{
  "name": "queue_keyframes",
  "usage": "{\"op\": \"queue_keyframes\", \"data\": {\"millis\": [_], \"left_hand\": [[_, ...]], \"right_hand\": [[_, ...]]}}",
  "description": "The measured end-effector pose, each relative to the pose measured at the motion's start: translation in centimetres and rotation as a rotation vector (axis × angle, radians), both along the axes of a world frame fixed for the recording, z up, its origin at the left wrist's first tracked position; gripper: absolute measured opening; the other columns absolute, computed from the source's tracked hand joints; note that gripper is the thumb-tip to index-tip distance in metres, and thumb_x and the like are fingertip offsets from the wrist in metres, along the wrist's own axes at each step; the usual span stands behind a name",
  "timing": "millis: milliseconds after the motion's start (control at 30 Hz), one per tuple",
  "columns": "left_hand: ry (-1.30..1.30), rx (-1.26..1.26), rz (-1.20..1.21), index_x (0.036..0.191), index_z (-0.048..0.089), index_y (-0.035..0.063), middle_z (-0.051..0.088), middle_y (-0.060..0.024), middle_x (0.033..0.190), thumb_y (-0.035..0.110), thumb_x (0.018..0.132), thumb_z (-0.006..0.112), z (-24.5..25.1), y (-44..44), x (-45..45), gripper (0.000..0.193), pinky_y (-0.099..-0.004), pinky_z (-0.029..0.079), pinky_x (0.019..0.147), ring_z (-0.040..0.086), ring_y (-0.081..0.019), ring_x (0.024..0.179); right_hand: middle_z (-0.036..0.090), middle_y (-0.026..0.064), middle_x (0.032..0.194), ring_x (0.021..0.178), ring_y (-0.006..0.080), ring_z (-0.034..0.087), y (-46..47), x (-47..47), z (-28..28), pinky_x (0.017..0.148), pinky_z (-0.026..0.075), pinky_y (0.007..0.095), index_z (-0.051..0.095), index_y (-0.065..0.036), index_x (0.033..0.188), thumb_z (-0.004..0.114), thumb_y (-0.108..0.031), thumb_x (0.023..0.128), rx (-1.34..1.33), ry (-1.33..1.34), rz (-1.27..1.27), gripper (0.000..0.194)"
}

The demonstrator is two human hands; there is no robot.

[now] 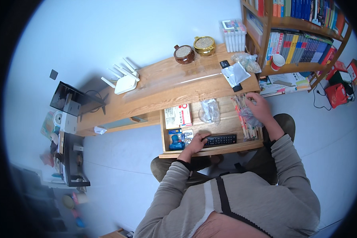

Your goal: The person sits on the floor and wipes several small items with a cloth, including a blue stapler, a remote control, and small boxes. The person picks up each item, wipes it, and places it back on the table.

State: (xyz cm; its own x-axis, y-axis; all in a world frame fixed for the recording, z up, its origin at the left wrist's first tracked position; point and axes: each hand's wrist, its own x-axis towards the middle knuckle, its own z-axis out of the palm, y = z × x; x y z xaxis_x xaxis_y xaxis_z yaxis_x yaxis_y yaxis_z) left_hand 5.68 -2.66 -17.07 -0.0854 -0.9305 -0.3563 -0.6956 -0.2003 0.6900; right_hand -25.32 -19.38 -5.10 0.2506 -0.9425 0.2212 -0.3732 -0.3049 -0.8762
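An open wooden drawer (pixel 193 152) lies before me, above my knees. My left hand (pixel 198 142) is on the left end of a black remote control (pixel 223 139) lying along the drawer's front wall. At the drawer's right side, my right hand (pixel 257 107) is over several thin wrapped sticks (pixel 241 119), with a crumpled clear plastic bag (pixel 251 118) under the palm; whether the fingers grip it is unclear. Another clear bag (pixel 209 110) lies mid-drawer. A white and red box (pixel 178 115) sits at the back left, with a blue item (pixel 176 142) in front of it.
On the desktop (pixel 166 80) stand a white router (pixel 126 84), two pots (pixel 184 54) (pixel 204 45) and a case of markers (pixel 233 35). A silver pouch (pixel 235 73) lies near the right edge. A bookshelf (pixel 297 23) with a paper cup (pixel 277 62) adjoins it.
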Motion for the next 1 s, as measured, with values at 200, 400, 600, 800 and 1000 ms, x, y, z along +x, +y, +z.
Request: {"op": "queue_keyframes", "data": {"millis": [200, 400, 600, 800, 1000], "left_hand": [[-0.090, -0.046, 0.008, 0.136, 0.053, 0.0229, 0.050, -0.0173, 0.123, 0.018, 0.091, 0.061, -0.9, 0.8, -0.3, 0.046, -0.0375, 0.038, 0.104, 0.048, -0.0332, 0.116], [-0.090, -0.073, 0.005, 0.130, 0.058, 0.0226, 0.049, -0.0156, 0.127, 0.020, 0.089, 0.063, -0.6, 1.2, -0.5, 0.041, -0.0390, 0.036, 0.106, 0.045, -0.0332, 0.121], [-0.096, -0.076, -0.002, 0.131, 0.057, 0.0234, 0.046, -0.0165, 0.132, 0.022, 0.090, 0.063, 0.0, 1.4, -0.7, 0.041, -0.0424, 0.032, 0.109, 0.042, -0.0349, 0.125], [-0.111, -0.150, -0.009, 0.130, 0.058, 0.0218, 0.047, -0.0186, 0.133, 0.022, 0.089, 0.063, 0.2, 1.7, -0.8, 0.041, -0.0435, 0.031, 0.108, 0.040, -0.0354, 0.127], [-0.129, -0.259, 0.055, 0.127, 0.060, 0.0202, 0.050, -0.0196, 0.131, 0.021, 0.089, 0.063, 0.7, 2.6, -0.9, 0.038, -0.0435, 0.033, 0.106, 0.043, -0.0367, 0.125]], "right_hand": [[0.060, 0.0143, 0.113, 0.102, 0.0320, 0.060, -2.6, 2.5, -0.8, 0.084, 0.049, 0.0389, 0.058, -0.003, 0.112, 0.065, -0.026, 0.084, -0.038, 0.176, -0.013, 0.036], [0.056, 0.0148, 0.114, 0.104, 0.0348, 0.058, -3.8, 4.0, -0.5, 0.085, 0.048, 0.0430, 0.052, -0.004, 0.112, 0.068, -0.033, 0.084, -0.019, 0.392, -0.097, 0.044], [0.053, 0.0132, 0.114, 0.100, 0.0354, 0.059, -4.4, 5.2, 0.2, 0.077, 0.050, 0.0477, 0.047, -0.006, 0.113, 0.070, -0.037, 0.081, 0.024, 0.535, -0.127, 0.049], [0.051, 0.0127, 0.115, 0.096, 0.0354, 0.061, -4.7, 6.1, -0.3, 0.077, 0.050, 0.0484, 0.047, -0.007, 0.112, 0.073, -0.035, 0.078, 0.021, 0.581, -0.169, 0.051], [0.053, 0.0136, 0.117, 0.098, 0.0362, 0.061, -5.1, 6.3, -1.9, 0.080, 0.050, 0.0476, 0.050, -0.005, 0.112, 0.070, -0.031, 0.078, 0.001, 0.486, -0.211, 0.047]]}}
